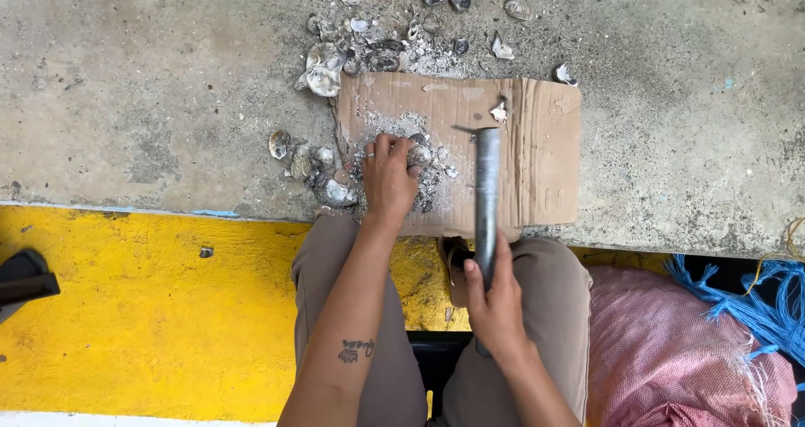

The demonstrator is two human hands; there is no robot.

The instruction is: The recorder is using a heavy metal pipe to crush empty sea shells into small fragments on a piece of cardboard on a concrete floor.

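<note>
Fingers of the left hand (387, 175) curl down onto a grey shell (419, 154), pinning it to the cardboard (537, 150); the right hand (495, 301) is clamped round a dull metal bar (486, 188), raised just right of the shell. Risk: the bar stands close to those fingertips, so a skewed blow could catch them or send chips flying. Cardboard is creased, brown, dusted with white grit. Loose shells (323, 70), ridged and pearly, litter the rough concrete ledge (151, 83) above a yellow painted strip (126, 309).
</note>
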